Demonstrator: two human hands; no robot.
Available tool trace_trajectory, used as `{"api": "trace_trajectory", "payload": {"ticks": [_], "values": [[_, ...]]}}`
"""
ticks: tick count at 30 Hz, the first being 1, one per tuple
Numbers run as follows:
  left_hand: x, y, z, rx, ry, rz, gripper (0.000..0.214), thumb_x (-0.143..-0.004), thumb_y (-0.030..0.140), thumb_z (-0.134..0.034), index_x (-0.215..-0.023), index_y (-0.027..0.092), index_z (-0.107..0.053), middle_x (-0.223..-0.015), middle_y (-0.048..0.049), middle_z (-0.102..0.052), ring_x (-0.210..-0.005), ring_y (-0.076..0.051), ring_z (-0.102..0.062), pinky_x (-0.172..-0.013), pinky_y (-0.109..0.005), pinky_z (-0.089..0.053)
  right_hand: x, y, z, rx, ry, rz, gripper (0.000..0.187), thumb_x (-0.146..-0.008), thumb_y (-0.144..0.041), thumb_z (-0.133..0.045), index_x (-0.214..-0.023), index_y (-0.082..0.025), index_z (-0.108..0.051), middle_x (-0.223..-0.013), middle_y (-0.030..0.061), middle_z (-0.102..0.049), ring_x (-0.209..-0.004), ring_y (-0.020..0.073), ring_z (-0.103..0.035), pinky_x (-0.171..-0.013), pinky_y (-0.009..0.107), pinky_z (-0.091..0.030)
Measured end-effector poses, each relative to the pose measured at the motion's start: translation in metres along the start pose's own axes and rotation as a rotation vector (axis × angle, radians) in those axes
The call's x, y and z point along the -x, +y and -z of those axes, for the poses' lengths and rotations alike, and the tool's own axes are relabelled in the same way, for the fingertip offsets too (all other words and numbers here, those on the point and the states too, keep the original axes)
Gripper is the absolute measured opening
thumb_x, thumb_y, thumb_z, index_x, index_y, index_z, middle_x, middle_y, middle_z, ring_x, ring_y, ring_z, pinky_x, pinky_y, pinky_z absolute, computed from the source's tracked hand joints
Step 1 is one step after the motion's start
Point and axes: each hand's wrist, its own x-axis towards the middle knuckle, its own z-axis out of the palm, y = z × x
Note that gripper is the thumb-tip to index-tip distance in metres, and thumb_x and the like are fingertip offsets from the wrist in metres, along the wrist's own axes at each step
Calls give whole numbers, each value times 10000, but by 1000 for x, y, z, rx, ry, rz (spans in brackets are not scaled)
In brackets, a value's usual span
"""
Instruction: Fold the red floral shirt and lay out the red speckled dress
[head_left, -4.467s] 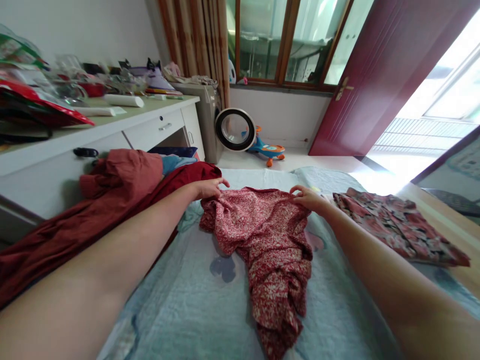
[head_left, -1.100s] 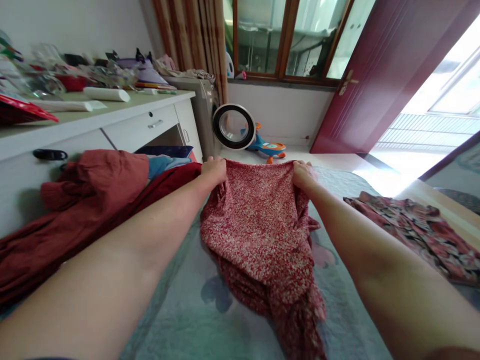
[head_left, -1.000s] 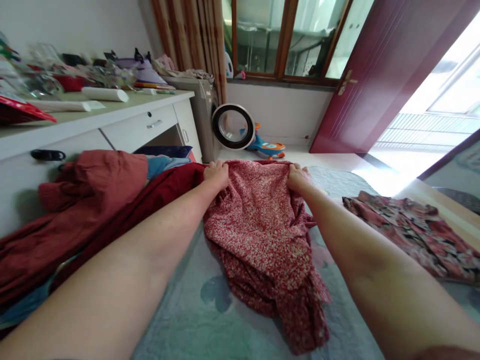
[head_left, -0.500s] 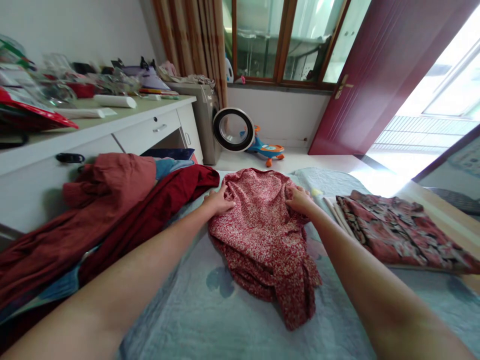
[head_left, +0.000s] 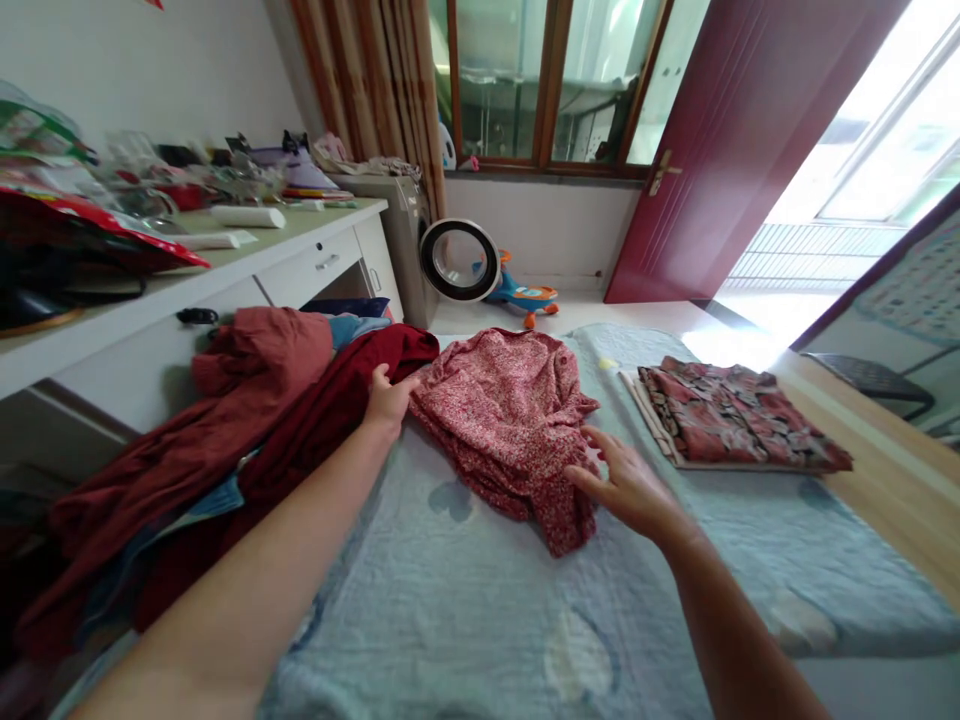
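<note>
A red-and-white patterned blouse (head_left: pixel 506 400) lies crumpled on the pale blue bedspread (head_left: pixel 465 620). By its left edge is my left hand (head_left: pixel 387 402), thumb and forefinger apart, the thumb tip touching the cloth; the other fingers are hidden. My right hand (head_left: pixel 626 482) is open beside the lower right part of the blouse, with spread fingers reaching over a sleeve. Left of my left hand lie a dark red garment (head_left: pixel 352 385) and a rust-coloured garment (head_left: pixel 262 350), heaped together. To the right rests a folded floral garment (head_left: pixel 742 415) on lighter folded cloth.
A white desk (head_left: pixel 300 250) with plastic bags and rolls runs along the left. Beyond the bed stand a washing machine with its round door (head_left: pixel 459 260) open, and a blue-and-orange ride-on toy (head_left: pixel 521 293). A dark red door (head_left: pixel 720 150) stands ajar at the right.
Both hands have let go of the upper part of the blouse. My left hand has moved left to its edge, my right hand down towards the sleeve. The view has shifted slightly.
</note>
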Motion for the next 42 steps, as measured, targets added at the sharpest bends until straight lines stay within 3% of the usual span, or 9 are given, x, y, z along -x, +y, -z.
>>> {"api": "trace_trajectory", "payload": {"ticks": [3, 9, 14, 21, 24, 28, 33, 36, 42], "values": [[50, 9, -2, 101, 94, 144, 698, -739, 266, -664, -1359, 171, -357, -1341, -167, -433, -1239, -271, -502, -1048, -419, -435, 26, -8, -17, 22, 31, 54, 814, -729, -483, -709, -1458, -290, -402, -1360, 124, -541, -1255, 333, -507, -1037, 497, -415], [154, 42, -14, 39, -230, -294, 416, -731, 235, -668, -1126, 203, -539, -1195, -116, -517, -1201, -272, -477, -1087, -425, -369, 26, -15, -37, -25, 29, 42, 296, -791, -230, -546, -1062, -228, -664, -1010, 75, -674, -947, 244, -629, -870, 371, -492], [192, 53, -21, -31, -442, -480, 583, -746, 390, -710, -1277, 241, -522, -1244, -111, -525, -1155, -296, -477, -1029, -437, -393, 17, -7, -14, -493, 104, -75, 173, -819, -352, -548, -854, -222, -655, -727, 5, -654, -691, 178, -615, -638, 280, -514], [190, 48, -34, -72, -335, -462, 298, -832, 207, -561, -1111, 260, -654, -1126, -88, -599, -1079, -273, -506, -986, -429, -429, 20, 39, 17, -1097, 568, -437, 220, -716, -376, -627, -870, -232, -563, -754, -30, -649, -592, 135, -616, -551, 261, -543], [187, 44, -32, 33, -300, -423, 292, -853, 141, -474, -1031, 254, -676, -1070, -68, -634, -1048, -243, -537, -969, -394, -450, 31, 51, 18, -758, 646, -469, 329, -733, -380, -604, -1019, -225, -560, -988, 65, -673, -898, 234, -662, -785, 399, -572], [186, 41, -25, 183, -183, -331, 271, -915, 210, -430, -1032, 269, -666, -1077, -47, -659, -1059, -226, -558, -977, -375, -454, 49, 33, 6, -57, 781, -323, 528, -761, -353, -608, -1235, -139, -517, -1313, 221, -519, -1311, 364, -414, -1079, 545, -357], [184, 38, -4, 182, -51, -300, 250, -926, 274, -447, -1037, 268, -671, -1124, -47, -655, -1112, -232, -541, -1020, -381, -434, 60, 0, -36, -78, 182, 59, 358, -808, -394, -615, -1129, -236, -621, -1215, 125, -598, -1173, 299, -536, -1025, 457, -428], [178, 30, 20, 200, 44, -275, 262, -928, 322, -448, -1030, 262, -682, -1108, -44, -655, -1105, -229, -553, -1016, -377, -435, 61, -1, -61, 31, 128, 66, 653, -687, -374, -730, -1291, -189, -569, -1376, 170, -500, -1291, 370, -426, -1077, 529, -357], [153, -6, 67, 488, 163, -81, 321, -863, 473, -538, -927, 201, -695, -888, -29, -656, -848, -179, -597, -781, -286, -500, 56, 15, -74, -47, 272, 85, 214, -848, -231, -523, -946, -219, -713, -1129, 113, -632, -1075, 270, -553, -972, 433, -436]]}}
